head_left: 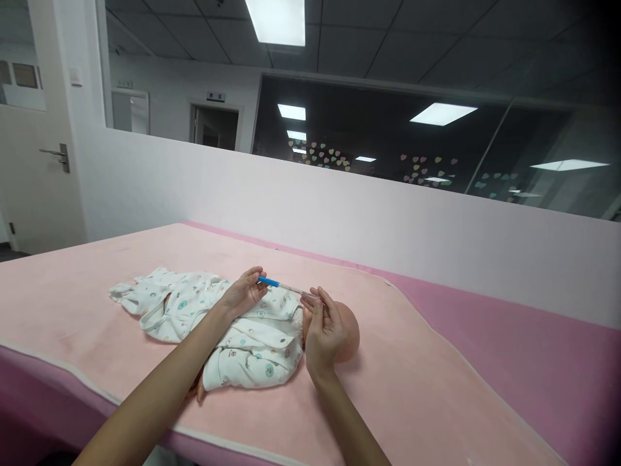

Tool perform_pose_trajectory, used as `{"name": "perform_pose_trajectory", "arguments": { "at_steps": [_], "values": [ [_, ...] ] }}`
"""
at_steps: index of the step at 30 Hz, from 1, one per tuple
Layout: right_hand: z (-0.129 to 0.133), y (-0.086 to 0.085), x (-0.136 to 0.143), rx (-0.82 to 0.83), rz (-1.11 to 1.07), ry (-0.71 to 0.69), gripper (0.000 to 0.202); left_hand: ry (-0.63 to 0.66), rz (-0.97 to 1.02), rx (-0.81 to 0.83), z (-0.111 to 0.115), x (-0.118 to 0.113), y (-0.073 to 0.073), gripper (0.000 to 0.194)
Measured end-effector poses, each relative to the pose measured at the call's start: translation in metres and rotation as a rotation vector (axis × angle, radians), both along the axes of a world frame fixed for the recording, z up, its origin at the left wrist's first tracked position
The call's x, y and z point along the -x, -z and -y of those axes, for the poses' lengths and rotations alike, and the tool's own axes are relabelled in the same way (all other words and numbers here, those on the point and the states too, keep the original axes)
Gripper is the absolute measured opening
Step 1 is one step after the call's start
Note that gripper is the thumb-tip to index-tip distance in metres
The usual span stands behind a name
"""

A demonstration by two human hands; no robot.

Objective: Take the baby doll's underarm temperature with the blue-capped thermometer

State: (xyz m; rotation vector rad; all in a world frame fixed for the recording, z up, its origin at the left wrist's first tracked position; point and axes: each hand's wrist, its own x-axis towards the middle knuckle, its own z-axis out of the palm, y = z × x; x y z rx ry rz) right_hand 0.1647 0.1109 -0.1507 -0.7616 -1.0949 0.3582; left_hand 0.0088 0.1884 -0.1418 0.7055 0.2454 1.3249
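Note:
Between my two hands, a thin thermometer [290, 288] with a clear stem and a blue end is held level. My left hand [246, 291] pinches the blue end, and the fingers of my right hand [326, 330] close on the clear end. Below them a baby doll [350, 331] lies on its back, dressed in a white patterned outfit [257, 343]. The right hand hides the doll's face. One small doll hand [200, 391] shows near my left forearm.
The doll rests on a pink padded mat [417, 388] with a pale edge, over a darker pink surface [524, 330]. A low white wall [339, 213] with a window above stands behind. A door [33, 175] is at the far left.

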Motion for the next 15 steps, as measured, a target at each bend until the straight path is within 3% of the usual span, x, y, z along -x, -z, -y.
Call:
{"name": "perform_pose_trajectory", "arguments": {
  "at_steps": [5, 9, 12, 15],
  "values": [
    [0.001, 0.002, 0.000, 0.030, 0.043, 0.043, 0.026, 0.015, -0.002, -0.009, -0.002, 0.002, 0.002, 0.007],
    [0.004, -0.015, -0.005, -0.018, 0.042, 0.153, 0.026, 0.035, -0.085, -0.055, -0.005, -0.003, 0.004, 0.012],
    [0.021, -0.033, -0.013, -0.076, -0.077, 0.364, 0.028, 0.013, -0.399, -0.136, -0.004, -0.014, 0.006, 0.022],
    [0.053, -0.022, -0.029, -0.117, -0.217, 0.596, 0.031, -0.037, -0.768, -0.288, -0.001, -0.023, 0.007, 0.030]
  ]
}}
